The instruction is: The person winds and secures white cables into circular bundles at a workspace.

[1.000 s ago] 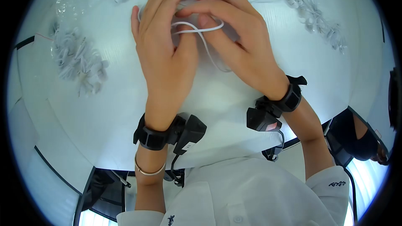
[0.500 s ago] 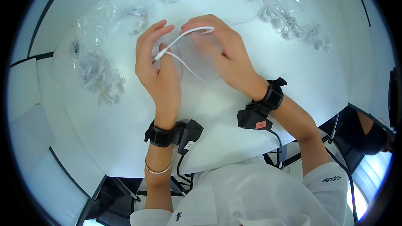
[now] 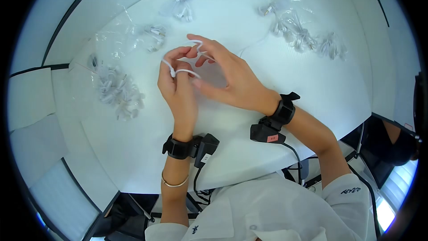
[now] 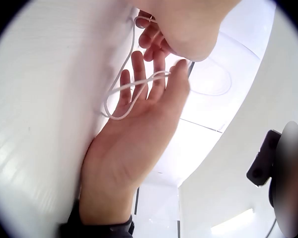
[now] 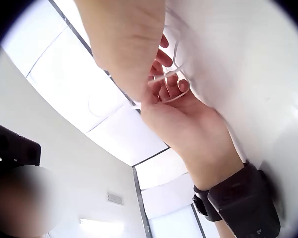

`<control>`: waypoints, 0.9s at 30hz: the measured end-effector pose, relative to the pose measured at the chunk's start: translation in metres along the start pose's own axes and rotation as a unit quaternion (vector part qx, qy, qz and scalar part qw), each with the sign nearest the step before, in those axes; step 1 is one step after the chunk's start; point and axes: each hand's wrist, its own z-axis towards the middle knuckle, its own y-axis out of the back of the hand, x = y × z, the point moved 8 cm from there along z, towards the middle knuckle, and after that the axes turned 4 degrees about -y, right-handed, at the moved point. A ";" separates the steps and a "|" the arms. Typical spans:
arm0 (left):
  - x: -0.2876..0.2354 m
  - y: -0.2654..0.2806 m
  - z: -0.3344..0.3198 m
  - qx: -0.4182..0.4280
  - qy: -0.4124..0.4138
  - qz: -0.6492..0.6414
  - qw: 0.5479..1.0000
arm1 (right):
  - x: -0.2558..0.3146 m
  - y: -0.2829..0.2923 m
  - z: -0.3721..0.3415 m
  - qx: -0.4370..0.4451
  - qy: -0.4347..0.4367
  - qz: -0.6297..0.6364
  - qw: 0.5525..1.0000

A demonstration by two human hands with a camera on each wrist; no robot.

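A thin white cable [image 3: 189, 71] hangs in loops between the two hands, above the white table. The left hand [image 3: 178, 87] pinches it between thumb and curled fingers, beside a small white joint [image 3: 172, 72]. To its right the right hand [image 3: 240, 80] has its fingers extended and thumb apart, with cable passing over the fingers. In the left wrist view the right hand [image 4: 134, 134] shows long fingers with the cable [image 4: 124, 88] lying across them. The right wrist view shows the left hand [image 5: 193, 124] with curled fingertips near the cable [image 5: 175, 99]; some contacts there are hidden.
Bundles of white earphones in clear plastic lie on the table [image 3: 223, 156]: one pile [image 3: 118, 91] at the left, several small bundles [image 3: 183, 6] along the far side, and more [image 3: 296, 33] at the far right. A thin cable trails from the right-hand pile toward the hands.
The head view has shifted, showing more of the far table. The hands have drawn closer together; the left fingers have curled in more, and the cable loop between them has become smaller.
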 end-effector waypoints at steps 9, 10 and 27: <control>-0.006 -0.008 0.000 0.046 -0.044 -0.034 0.997 | -0.014 0.010 -0.001 -0.055 -0.079 0.064 0.993; -0.007 -0.007 0.000 0.046 -0.049 -0.044 0.997 | -0.014 0.011 0.000 -0.057 -0.076 0.056 0.994; -0.008 0.014 0.002 -0.094 -0.050 0.017 0.994 | -0.011 0.031 -0.002 -0.159 -0.077 0.118 0.977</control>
